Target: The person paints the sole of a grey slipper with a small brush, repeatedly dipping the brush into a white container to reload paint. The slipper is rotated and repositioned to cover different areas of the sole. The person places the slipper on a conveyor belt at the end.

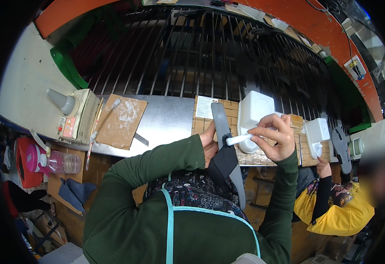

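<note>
Pinching 1 white brush, the right hand curls beside the sandal.

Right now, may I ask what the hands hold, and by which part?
The left hand holds a grey sandal by its side; the right hand, a brush by its white handle.

Sandal sole looks matt and rubbery; strap, dull and cloth-like; brush handle is smooth plastic; container, glossy white plastic; sheet is matt, smeared cardboard; benchtop shows smooth, gleaming metal.
</note>
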Tool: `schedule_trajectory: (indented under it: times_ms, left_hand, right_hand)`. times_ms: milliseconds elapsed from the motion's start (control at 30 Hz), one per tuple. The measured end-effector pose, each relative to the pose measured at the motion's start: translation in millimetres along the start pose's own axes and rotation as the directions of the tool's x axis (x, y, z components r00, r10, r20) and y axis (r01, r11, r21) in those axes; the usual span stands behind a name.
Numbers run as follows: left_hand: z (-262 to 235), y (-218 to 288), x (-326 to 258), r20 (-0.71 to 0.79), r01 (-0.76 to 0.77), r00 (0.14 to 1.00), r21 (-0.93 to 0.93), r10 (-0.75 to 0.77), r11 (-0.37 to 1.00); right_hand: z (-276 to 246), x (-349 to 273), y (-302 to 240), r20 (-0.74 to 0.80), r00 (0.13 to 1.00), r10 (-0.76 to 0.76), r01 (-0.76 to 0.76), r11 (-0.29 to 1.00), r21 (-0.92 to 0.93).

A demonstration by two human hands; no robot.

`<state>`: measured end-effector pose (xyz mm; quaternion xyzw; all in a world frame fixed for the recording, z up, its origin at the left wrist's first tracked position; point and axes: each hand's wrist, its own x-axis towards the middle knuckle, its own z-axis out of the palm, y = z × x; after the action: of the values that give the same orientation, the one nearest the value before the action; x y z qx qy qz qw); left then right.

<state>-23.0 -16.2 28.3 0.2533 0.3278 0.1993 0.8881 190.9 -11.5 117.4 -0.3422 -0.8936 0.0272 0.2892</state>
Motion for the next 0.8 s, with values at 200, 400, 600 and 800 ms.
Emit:
schedule_trajectory:
  times_ms: [200,400,600,800]
  left_hand:
    - [-11,6,-6,-0.050,0.031,0.998,-0.230,-0.044,0.973]
    - [-55,33,-63,0.248,-0.657,0.519,0.728,0.818,0.197]
    - [-88,67,-26,0.289,-0.524,0.049,0.822,0.956,-0.222]
    - [-108,62,2,0.391,-0.430,0.047,0.838,0.919,-0.335]
  right_hand:
    - [-6,-18,11,0.053,0.995,0.084,-0.098,0.919,0.381]
    - [-3,-51,16,-0.270,0.884,0.381,-0.114,0.737,0.667]
    - [56,-55,-2,-0.268,0.825,0.497,-0.214,0.714,0.666]
    - [81,-36,-18,-0.233,0.818,0.526,-0.257,0.696,0.671]
